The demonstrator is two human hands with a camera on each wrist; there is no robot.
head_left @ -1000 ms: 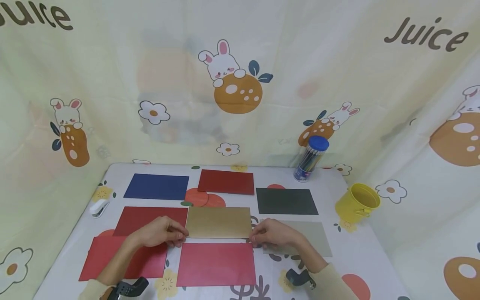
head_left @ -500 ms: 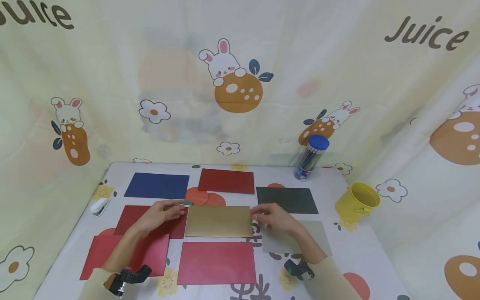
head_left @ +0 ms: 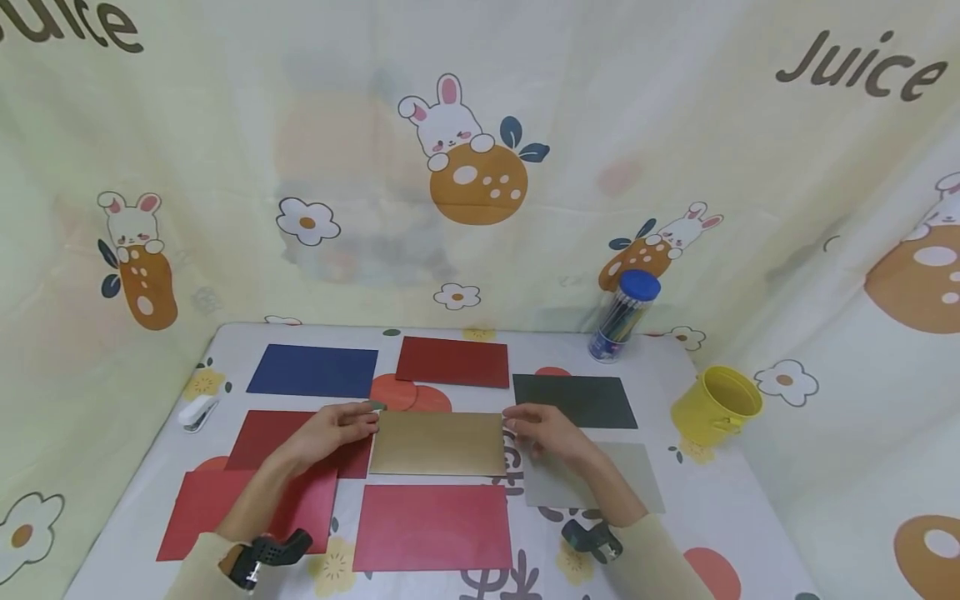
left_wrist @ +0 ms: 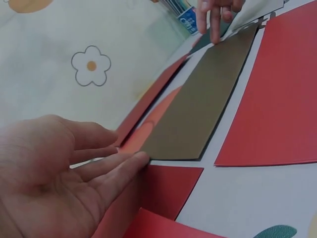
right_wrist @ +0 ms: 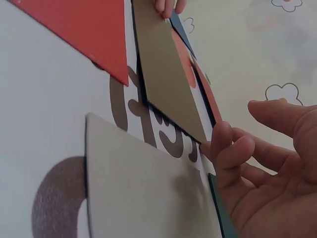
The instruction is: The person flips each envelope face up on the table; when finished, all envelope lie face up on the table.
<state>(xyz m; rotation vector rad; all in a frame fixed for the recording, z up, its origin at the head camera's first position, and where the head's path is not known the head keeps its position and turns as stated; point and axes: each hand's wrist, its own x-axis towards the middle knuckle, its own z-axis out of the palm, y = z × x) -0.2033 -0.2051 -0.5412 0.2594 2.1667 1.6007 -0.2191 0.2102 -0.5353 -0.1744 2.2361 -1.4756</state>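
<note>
A gold card point(head_left: 438, 443) lies flat in the middle of the table among other coloured cards. My left hand point(head_left: 351, 422) reaches to its far left corner, and straight fingers point(left_wrist: 130, 166) touch that corner of the gold card point(left_wrist: 203, 104). My right hand point(head_left: 527, 422) is at the far right corner. Its loosely bent fingers point(right_wrist: 225, 148) touch the edge of the gold card point(right_wrist: 166, 69) with the thumb held apart. Neither hand grips anything.
Around it lie a blue card point(head_left: 313, 371), dark red cards point(head_left: 452, 362), a dark green card point(head_left: 573, 401), a grey card point(head_left: 622, 483) and red cards point(head_left: 432, 527). A pencil tube point(head_left: 622, 317), a yellow cup point(head_left: 716, 406) and a stapler point(head_left: 197, 413) stand near the edges.
Both hands have moved from the gold card's near corners to its far corners. The card itself has barely shifted.
</note>
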